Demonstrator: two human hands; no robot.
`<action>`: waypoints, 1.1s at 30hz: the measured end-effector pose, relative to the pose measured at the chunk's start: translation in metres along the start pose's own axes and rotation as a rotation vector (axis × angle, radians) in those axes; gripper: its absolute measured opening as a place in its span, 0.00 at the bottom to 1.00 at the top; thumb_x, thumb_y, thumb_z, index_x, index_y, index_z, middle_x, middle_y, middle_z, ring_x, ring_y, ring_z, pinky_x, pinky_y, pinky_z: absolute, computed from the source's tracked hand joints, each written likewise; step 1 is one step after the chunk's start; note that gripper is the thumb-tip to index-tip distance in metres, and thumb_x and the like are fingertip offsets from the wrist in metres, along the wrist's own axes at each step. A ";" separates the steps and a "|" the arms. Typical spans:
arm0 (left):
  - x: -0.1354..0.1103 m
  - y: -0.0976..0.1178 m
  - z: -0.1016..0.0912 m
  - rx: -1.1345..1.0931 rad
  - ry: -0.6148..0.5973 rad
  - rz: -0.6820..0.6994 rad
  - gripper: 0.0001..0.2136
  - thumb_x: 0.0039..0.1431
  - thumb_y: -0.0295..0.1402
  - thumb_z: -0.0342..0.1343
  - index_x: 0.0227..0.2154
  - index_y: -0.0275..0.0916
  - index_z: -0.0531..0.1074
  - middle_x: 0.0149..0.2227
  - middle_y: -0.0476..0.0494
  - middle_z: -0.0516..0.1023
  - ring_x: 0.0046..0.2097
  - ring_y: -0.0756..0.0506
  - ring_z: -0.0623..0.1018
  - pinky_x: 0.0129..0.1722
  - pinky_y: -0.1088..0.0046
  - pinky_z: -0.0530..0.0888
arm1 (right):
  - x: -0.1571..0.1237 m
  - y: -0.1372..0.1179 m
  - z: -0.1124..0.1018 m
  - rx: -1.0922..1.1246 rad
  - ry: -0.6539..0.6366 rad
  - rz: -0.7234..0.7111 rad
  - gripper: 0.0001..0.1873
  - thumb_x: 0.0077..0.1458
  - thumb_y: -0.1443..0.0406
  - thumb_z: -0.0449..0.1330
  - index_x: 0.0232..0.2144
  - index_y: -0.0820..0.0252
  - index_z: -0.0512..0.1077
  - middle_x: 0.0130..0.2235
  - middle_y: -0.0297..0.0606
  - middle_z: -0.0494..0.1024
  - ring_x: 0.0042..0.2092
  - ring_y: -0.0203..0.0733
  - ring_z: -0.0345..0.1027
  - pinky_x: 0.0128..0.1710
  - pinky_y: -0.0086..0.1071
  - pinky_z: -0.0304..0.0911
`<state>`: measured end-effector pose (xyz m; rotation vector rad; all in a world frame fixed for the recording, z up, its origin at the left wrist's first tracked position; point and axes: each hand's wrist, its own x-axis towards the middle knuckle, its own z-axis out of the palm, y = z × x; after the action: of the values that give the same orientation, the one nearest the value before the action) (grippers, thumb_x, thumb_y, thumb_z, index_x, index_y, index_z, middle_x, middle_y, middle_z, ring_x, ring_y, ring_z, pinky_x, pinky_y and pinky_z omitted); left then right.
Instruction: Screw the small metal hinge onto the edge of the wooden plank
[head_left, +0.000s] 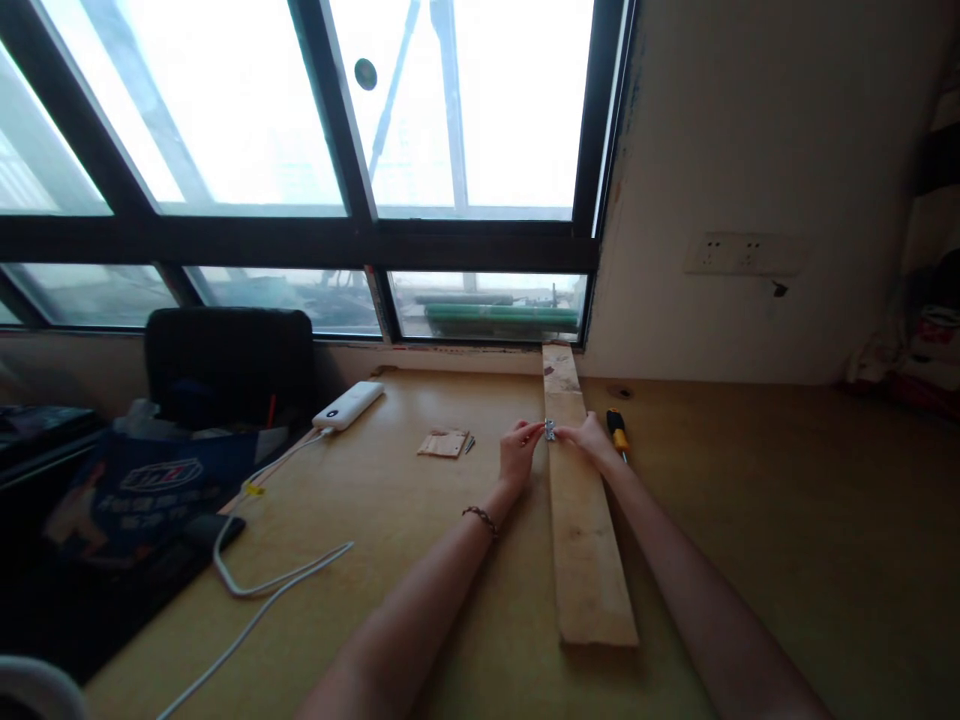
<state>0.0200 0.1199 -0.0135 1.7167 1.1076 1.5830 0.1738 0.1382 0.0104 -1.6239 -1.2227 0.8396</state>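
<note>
A long wooden board (pixel 592 540) lies on the table, running away from me toward the window. At its left edge sits a small silvery metal hinge (pixel 550 430), pinched by the fingertips of my left hand (pixel 519 450). From the other side, my right hand (pixel 589 437) rests across the board with its thumb against the hinge; its other fingers are mostly hidden. A yellow and black screwdriver (pixel 617 432) lies just right of my right hand. Left of my left hand are a small flat wooden piece (pixel 442 444) and a few screws (pixel 470 444).
The wooden table (pixel 420 510) reaches to the wall and window. A white power bank (pixel 349 405) with a white cable (pixel 277 580) lies at its left edge. Beyond that edge are a black chair (pixel 229 350) and a blue bag (pixel 150 490). A wall socket (pixel 739 254) is at right.
</note>
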 end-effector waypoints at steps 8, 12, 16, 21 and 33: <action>-0.004 0.009 -0.004 -0.058 -0.133 -0.070 0.12 0.45 0.40 0.57 0.31 0.39 0.76 0.31 0.45 0.70 0.30 0.52 0.70 0.27 0.77 0.66 | 0.005 0.004 0.001 -0.019 0.005 0.000 0.42 0.25 0.62 0.68 0.44 0.67 0.56 0.43 0.50 0.72 0.43 0.48 0.68 0.41 0.36 0.64; -0.001 0.010 0.000 -0.081 -0.139 -0.089 0.11 0.45 0.38 0.58 0.29 0.37 0.76 0.28 0.46 0.70 0.28 0.52 0.68 0.28 0.76 0.65 | 0.007 0.008 0.001 -0.025 -0.007 -0.027 0.40 0.26 0.61 0.67 0.44 0.66 0.56 0.44 0.50 0.71 0.44 0.48 0.68 0.42 0.36 0.63; -0.001 0.014 0.002 -0.073 -0.120 -0.079 0.10 0.45 0.37 0.58 0.27 0.37 0.76 0.25 0.48 0.68 0.26 0.52 0.66 0.27 0.76 0.63 | 0.006 0.005 0.001 -0.028 -0.005 -0.007 0.41 0.26 0.61 0.68 0.44 0.66 0.56 0.43 0.49 0.71 0.43 0.49 0.68 0.41 0.37 0.63; -0.004 0.016 0.005 -0.044 -0.094 -0.019 0.08 0.47 0.35 0.56 0.27 0.37 0.75 0.25 0.49 0.66 0.27 0.53 0.65 0.27 0.76 0.63 | 0.001 -0.001 -0.001 -0.004 -0.004 -0.016 0.40 0.26 0.62 0.68 0.43 0.65 0.57 0.43 0.49 0.72 0.44 0.49 0.68 0.41 0.35 0.64; -0.002 0.021 0.009 -0.054 0.016 0.036 0.07 0.49 0.35 0.55 0.28 0.36 0.71 0.28 0.48 0.70 0.30 0.52 0.68 0.31 0.76 0.66 | -0.001 -0.001 0.000 0.003 0.000 -0.035 0.39 0.26 0.62 0.68 0.43 0.64 0.58 0.43 0.49 0.72 0.44 0.50 0.67 0.41 0.36 0.64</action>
<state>0.0329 0.1087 0.0014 1.7000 1.0377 1.6359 0.1733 0.1378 0.0111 -1.5953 -1.2460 0.8194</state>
